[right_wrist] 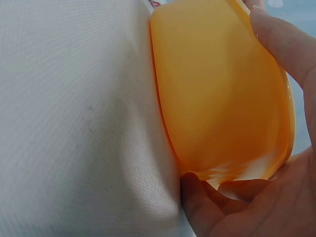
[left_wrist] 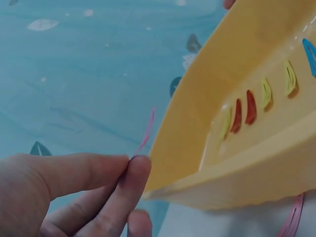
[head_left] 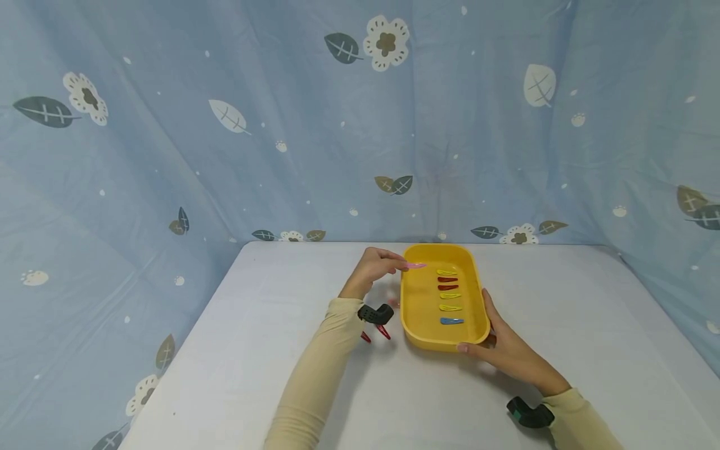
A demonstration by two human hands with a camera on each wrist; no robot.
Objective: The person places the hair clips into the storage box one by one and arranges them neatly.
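My left hand point(head_left: 378, 270) pinches a pink hair clip point(head_left: 416, 265) between thumb and fingertips, over the far left rim of a yellow tray point(head_left: 413, 312). The clip's tip points up in the left wrist view. With my right hand point(head_left: 509, 350) I grip the tray's near right corner, thumb on the rim and fingers round the side. Inside the tray a column of hair clips lies spaced apart: yellow ones point(head_left: 450, 307), two red ones point(head_left: 448, 287) and a blue one point(head_left: 452, 320) nearest me. The right wrist view shows mostly the tray's outer wall point(right_wrist: 217, 94).
Red hair clips point(head_left: 384, 332) lie on the white table point(head_left: 225, 375) left of the tray, partly behind my left wrist camera. A pink clip point(left_wrist: 292, 217) rests by the tray's left side. A blue patterned curtain point(head_left: 304, 125) hangs behind the table.
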